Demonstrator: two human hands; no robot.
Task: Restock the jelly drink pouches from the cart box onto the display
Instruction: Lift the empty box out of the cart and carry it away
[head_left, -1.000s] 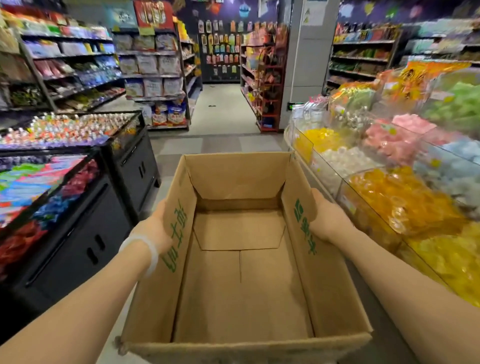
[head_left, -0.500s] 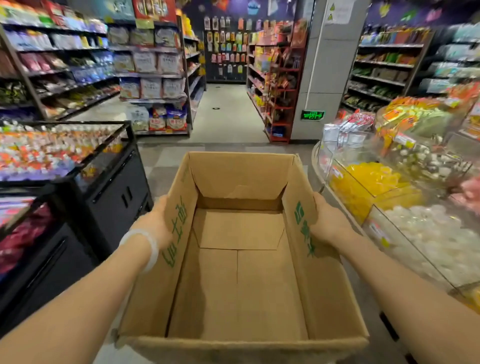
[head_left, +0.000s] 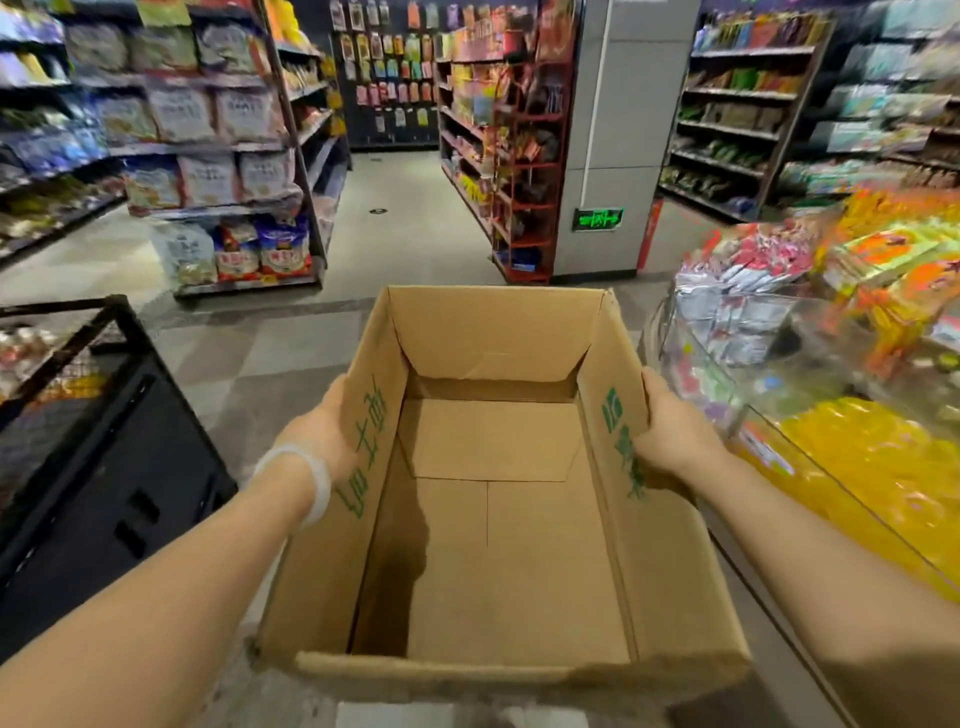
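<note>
We carry the cardboard box (head_left: 498, 483) down the aisle, and it is empty: bare bottom flaps, no pouches inside. Our left hand (head_left: 324, 434) grips the box's left wall from outside, our right hand (head_left: 670, 434) grips its right wall. The fingers curl round the cardboard out of sight, so we cannot tell exactly how they lie.

A second ago the clear candy display (head_left: 779, 364) ran close along the box's right side; now we have walked past most of it, with only its end bins beside the box's far right corner and open floor ahead. The black bin stand (head_left: 119, 441) left of the box has slid back too.

We judge the restocking finished and the box on its way out.
</note>
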